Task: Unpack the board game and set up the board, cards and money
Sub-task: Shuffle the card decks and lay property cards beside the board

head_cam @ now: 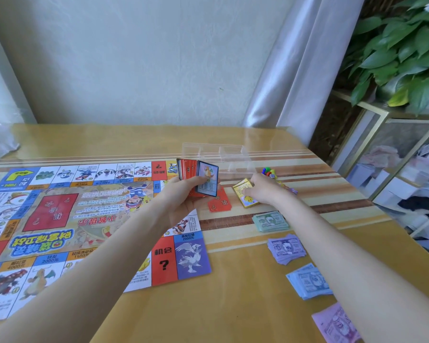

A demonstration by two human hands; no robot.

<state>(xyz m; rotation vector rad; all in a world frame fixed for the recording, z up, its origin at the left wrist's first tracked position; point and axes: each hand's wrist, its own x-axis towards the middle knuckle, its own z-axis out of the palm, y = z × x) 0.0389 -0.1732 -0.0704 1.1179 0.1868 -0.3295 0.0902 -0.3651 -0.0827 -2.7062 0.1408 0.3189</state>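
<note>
The colourful game board [60,219] lies unfolded on the left of the table. My left hand [183,196] grips a fanned deck of cards [198,175], red ones behind a blue-framed one, just off the board's right edge. Below it a red card [219,204] lies on the table. My right hand [265,189] rests on a small pile of yellow cards [244,193]. Money stacks run down the right: green [270,221], purple [286,248], blue [308,283] and pink [337,325].
A clear plastic box [216,154] stands behind the hands. Coloured dice and pawns [269,172] sit to its right. The wooden table [208,305] ends near a shelf [394,174] with a potted plant [406,50] at right. A curtain hangs behind.
</note>
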